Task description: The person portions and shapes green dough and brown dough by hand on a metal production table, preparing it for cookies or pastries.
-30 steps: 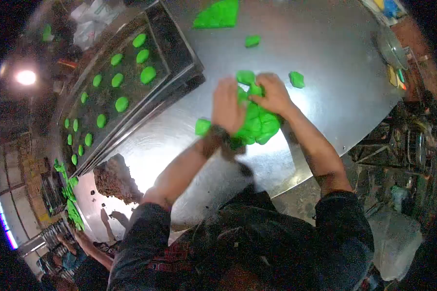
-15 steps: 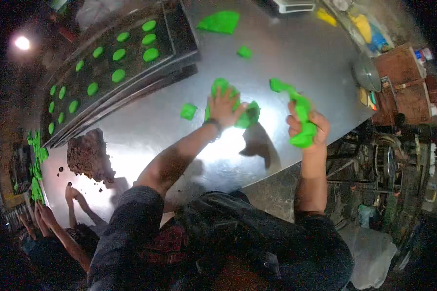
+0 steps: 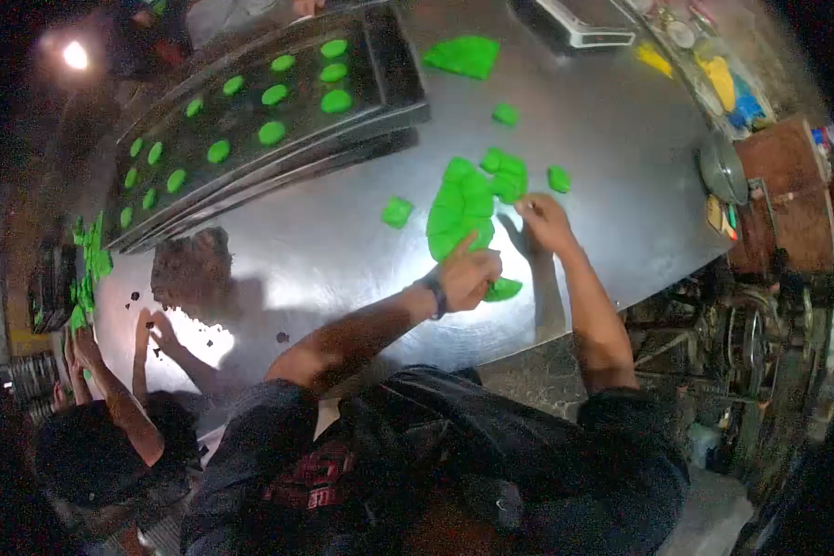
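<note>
Bright green dough point(image 3: 459, 206) lies in a lumpy, segmented mass on the shiny metal table point(image 3: 343, 208). My left hand point(image 3: 471, 273) is at the lower end of this mass, fingers curled with one finger reaching onto the dough; whether it grips any is hidden. A flap of green dough point(image 3: 503, 290) shows beside it. My right hand point(image 3: 543, 222) is pinched closed just right of a smaller green lump point(image 3: 506, 176); anything between its fingertips is too small to make out. Separate green pieces lie at the left point(image 3: 398, 212), the right point(image 3: 559, 179) and above point(image 3: 505, 115).
A dark tray point(image 3: 246, 116) with several green discs rests at the upper left. Brown crumbly dough point(image 3: 191, 269) lies at the left, near a co-worker's hands point(image 3: 85, 352) and more green dough point(image 3: 91, 264). A flat green sheet point(image 3: 463, 57), a metal bowl point(image 3: 723, 171) and a white-edged tray point(image 3: 598, 37) are farther off.
The long green strip has left my right hand, which moved left and inward. My left hand slid down and right off the top of the dough. A small green piece now lies at the right.
</note>
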`<state>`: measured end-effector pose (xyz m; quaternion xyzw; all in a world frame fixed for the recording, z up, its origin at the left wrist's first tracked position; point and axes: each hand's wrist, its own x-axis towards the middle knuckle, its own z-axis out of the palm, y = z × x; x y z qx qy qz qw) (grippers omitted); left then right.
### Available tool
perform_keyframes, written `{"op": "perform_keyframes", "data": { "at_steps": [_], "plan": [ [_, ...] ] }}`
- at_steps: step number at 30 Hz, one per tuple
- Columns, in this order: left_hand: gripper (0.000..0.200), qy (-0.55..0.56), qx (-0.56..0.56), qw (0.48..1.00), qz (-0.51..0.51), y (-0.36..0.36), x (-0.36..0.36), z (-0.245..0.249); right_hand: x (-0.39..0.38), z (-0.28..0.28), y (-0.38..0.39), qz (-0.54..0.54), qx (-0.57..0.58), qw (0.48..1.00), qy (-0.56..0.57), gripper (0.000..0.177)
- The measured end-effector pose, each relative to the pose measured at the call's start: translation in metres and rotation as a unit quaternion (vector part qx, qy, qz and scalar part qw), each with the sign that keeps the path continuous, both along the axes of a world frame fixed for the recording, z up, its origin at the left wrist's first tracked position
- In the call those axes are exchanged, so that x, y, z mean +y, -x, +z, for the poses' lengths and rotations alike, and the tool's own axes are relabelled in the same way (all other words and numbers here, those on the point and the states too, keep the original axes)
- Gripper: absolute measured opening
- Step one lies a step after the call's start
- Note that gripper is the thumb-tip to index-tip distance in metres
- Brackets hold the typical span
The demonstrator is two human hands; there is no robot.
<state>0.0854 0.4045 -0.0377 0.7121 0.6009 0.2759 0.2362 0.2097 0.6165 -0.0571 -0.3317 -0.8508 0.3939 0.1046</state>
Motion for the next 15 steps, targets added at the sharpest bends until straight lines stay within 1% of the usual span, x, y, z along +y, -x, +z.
{"op": "perform_keyframes", "data": {
  "at_steps": [1, 2, 3, 4, 5, 6, 7, 9, 10, 13, 14, 15],
  "plan": [
    [0.020, -0.006, -0.066, 0.997, 0.030, 0.000, -0.017, -0.003, -0.036, 0.022, -0.007, -0.095, 0.039, 0.974, 0.202, 0.043],
    [0.022, 0.002, -0.164, 0.978, 0.131, -0.001, -0.032, 0.004, -0.061, 0.007, -0.018, -0.086, 0.174, 0.955, 0.223, 0.038],
    [0.022, 0.012, -0.208, 0.962, 0.176, 0.003, -0.043, 0.014, -0.082, 0.011, -0.027, -0.043, 0.144, 0.969, 0.197, 0.033],
    [0.022, 0.020, -0.251, 0.942, 0.222, 0.007, -0.052, 0.024, -0.097, -0.003, -0.037, 0.042, 0.189, 0.953, 0.231, 0.035],
    [0.023, 0.028, -0.293, 0.917, 0.270, 0.007, -0.062, 0.034, -0.123, 0.010, -0.030, 0.046, 0.194, 0.943, 0.267, 0.045],
    [0.033, 0.003, -0.303, 0.907, 0.292, 0.007, -0.069, 0.043, -0.149, 0.022, -0.022, 0.049, 0.197, 0.931, 0.302, 0.059],
    [0.036, -0.023, -0.368, 0.876, 0.312, 0.006, -0.072, 0.054, -0.166, 0.042, -0.010, 0.005, 0.244, 0.870, 0.428, 0.069],
    [0.043, -0.082, -0.490, 0.798, 0.341, 0.006, -0.075, 0.075, -0.184, 0.070, 0.017, 0.040, 0.250, 0.907, 0.337, 0.073],
    [0.055, -0.093, -0.545, 0.759, 0.343, 0.011, -0.079, 0.082, -0.186, 0.078, 0.027, 0.060, 0.256, 0.921, 0.288, 0.076],
    [0.051, -0.131, -0.600, 0.727, 0.308, 0.037, -0.098, 0.092, -0.182, 0.093, 0.049, 0.132, 0.235, 0.905, 0.330, 0.078],
    [0.047, -0.101, -0.554, 0.764, 0.315, 0.044, -0.106, 0.098, -0.184, 0.108, 0.054, 0.153, 0.247, 0.889, 0.354, 0.077],
    [0.043, -0.072, -0.505, 0.798, 0.321, 0.050, -0.114, 0.105, -0.188, 0.111, 0.061, 0.164, 0.230, 0.898, 0.336, 0.076]
  ]
}}
